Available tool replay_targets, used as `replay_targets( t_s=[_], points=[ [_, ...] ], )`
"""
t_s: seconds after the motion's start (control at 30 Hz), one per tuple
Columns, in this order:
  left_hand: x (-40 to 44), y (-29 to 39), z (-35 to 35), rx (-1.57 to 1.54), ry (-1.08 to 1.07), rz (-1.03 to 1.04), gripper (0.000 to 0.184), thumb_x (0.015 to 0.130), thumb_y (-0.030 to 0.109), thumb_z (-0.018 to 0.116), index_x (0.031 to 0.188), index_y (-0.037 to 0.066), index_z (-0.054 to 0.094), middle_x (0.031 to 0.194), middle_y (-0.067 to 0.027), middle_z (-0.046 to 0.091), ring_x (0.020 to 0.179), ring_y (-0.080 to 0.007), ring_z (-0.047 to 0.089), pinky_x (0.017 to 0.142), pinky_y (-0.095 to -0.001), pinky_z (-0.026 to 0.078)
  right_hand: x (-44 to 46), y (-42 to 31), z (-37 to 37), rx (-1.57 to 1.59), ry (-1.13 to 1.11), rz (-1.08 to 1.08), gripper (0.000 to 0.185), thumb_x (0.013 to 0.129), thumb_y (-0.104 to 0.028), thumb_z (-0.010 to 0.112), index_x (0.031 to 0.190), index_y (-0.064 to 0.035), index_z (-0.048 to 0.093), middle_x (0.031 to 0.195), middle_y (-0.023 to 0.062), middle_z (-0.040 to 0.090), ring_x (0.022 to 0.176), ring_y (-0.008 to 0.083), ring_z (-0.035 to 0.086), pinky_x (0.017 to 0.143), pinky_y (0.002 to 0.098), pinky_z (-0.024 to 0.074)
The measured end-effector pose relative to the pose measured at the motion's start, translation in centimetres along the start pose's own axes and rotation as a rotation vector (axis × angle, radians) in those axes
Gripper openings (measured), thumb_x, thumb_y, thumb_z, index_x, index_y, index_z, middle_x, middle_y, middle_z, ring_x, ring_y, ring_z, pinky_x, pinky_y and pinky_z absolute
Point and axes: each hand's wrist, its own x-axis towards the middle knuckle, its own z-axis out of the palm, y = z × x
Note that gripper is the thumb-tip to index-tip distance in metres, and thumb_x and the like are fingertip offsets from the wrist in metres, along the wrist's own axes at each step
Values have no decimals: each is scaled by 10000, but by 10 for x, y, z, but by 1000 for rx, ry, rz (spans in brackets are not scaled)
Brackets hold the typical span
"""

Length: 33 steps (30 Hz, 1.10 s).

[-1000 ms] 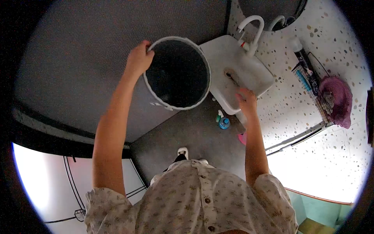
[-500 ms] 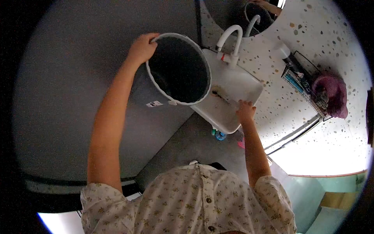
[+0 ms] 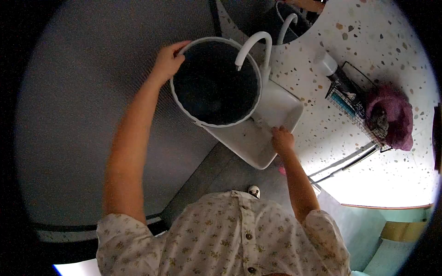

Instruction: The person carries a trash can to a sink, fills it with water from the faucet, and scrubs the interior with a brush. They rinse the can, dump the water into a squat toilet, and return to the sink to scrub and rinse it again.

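Note:
A large dark bucket [image 3: 216, 83] with a pale rim is tilted over the left part of the white sink [image 3: 255, 147]. My left hand [image 3: 168, 62] grips its rim at the upper left. The curved white faucet [image 3: 257, 43] reaches over the bucket's right side, its spout above the opening. My right hand [image 3: 282, 139] is at the sink's right part, fingers closed around the end of a thin item [image 3: 262, 123] that I cannot make out.
On the speckled wall at the right hangs a wire basket [image 3: 350, 115] with a dark bottle and a purple mesh item [image 3: 398, 117]. A round mirror [image 3: 276, 23] is above the faucet. A dark grey panel [image 3: 92, 92] stands at the left.
The bucket has moved right, over the sink and beneath the spout, with my left hand on its rim. My right hand has gone from spread fingers to closed over the sink.

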Motion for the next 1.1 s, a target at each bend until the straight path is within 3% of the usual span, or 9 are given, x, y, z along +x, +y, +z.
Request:
replay_targets(
  t_s=[0.13,0.2,0.47,0.57,0.77,0.9,1.0,1.07,1.1],
  points=[
    [1,-14,28,-76,60,14,417,816,41,479,1221,113,546,1047,-160,615,888,-239,611,817,-358,477,-2,10,-49,48,-55,82,273,830,-203,496,1090,-171,571,1042,121,562,931,322,587,748,443,487],
    [-2,-14,37,-79,27,-164,439,809,28,476,1232,129,537,1104,-118,601,974,-198,586,833,-307,454,-3,26,-60,154,141,40,264,831,-208,498,1081,-169,572,1026,121,570,886,319,601,750,445,488],
    [-1,-19,79,6,91,-52,418,808,61,512,1221,119,545,1076,-161,604,897,-248,608,832,-331,458,-48,23,-170,339,475,34,296,784,-126,583,1078,-159,593,956,91,581,807,295,609,669,392,496],
    [0,-21,92,2,79,-33,417,806,57,515,1215,130,551,1125,-173,577,902,-271,605,832,-349,459,-39,2,-185,359,366,-84,284,773,-141,584,1056,-159,601,943,93,593,820,293,611,678,399,501],
    [-4,-18,90,-39,-12,-88,435,812,50,510,1235,144,537,1155,-182,551,918,-267,592,823,-357,454,44,-69,-158,-103,-56,-301,165,787,-214,575,913,-146,658,926,85,634,875,286,612,686,388,513],
    [-6,-44,90,87,58,-66,440,818,46,509,1241,161,533,1167,-185,541,978,-284,571,866,-354,438,72,-82,-141,-241,-17,-442,168,800,-203,565,904,-114,661,895,107,642,872,291,616,681,385,511],
    [-17,-42,85,-33,63,-98,445,827,47,508,1251,183,525,1185,-190,527,1032,-307,545,906,-356,420,82,-78,-167,-9,65,-486,203,818,-170,538,952,-63,646,877,151,634,844,322,611,707,402,499],
    [-18,-52,93,53,99,-118,445,834,55,507,1258,190,517,1203,-192,514,1048,-318,538,926,-357,413,111,-66,-170,454,496,-343,237,844,-161,505,992,-16,621,871,194,617,807,352,592,735,432,477],
    [-18,-52,93,55,104,-123,445,834,55,507,1258,190,517,1203,-192,514,1048,-318,538,926,-357,413,125,-68,-172,454,494,-351,237,844,-161,505,992,-16,621,871,194,617,807,352,592,735,432,477]
  ],
)
